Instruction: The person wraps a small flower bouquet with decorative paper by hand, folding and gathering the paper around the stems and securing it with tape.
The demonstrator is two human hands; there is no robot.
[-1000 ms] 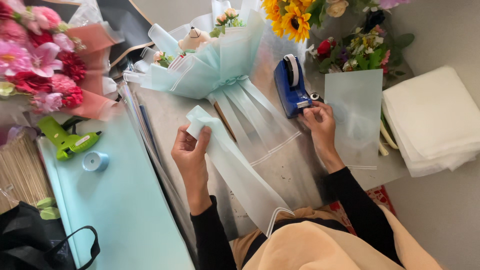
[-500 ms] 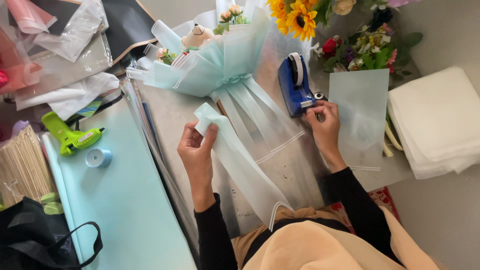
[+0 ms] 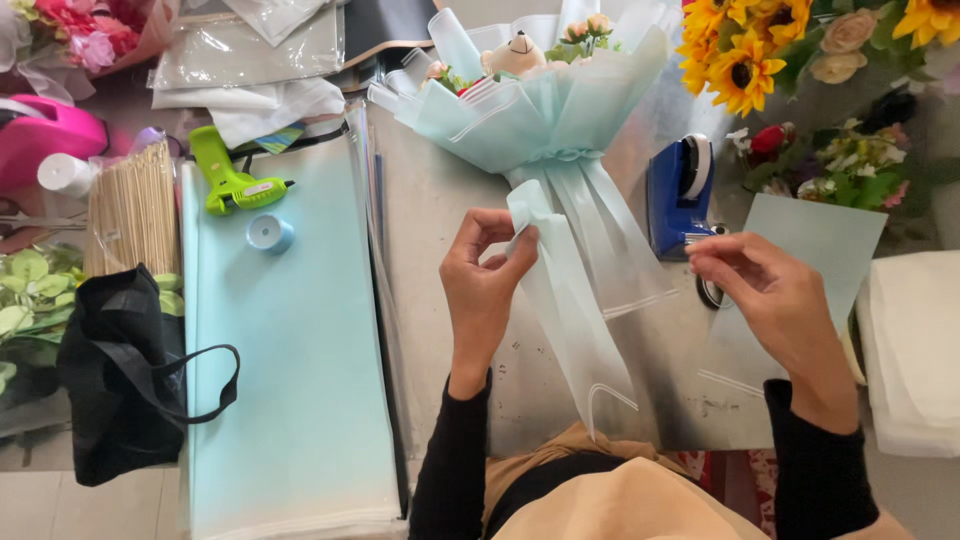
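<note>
Over grey table (image 3: 450,330), left hand (image 3: 487,285) fingers (image 3: 522,250) pinch folded wrapping strip (image 3: 560,300); right hand (image 3: 775,295) pinches tape.

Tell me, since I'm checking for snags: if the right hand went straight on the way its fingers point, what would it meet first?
The right hand points left and slightly up, toward the blue tape dispenser. Its fingers seem to be right at the dispenser's front edge already, so that likely comes first, though depth is unclear.

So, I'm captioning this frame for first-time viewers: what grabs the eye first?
The pale blue bouquet at top centre, its wrapping sheet pinched by the left hand. Then the sunflowers at top right, above the blue tape dispenser that the right hand reaches beside.
</note>
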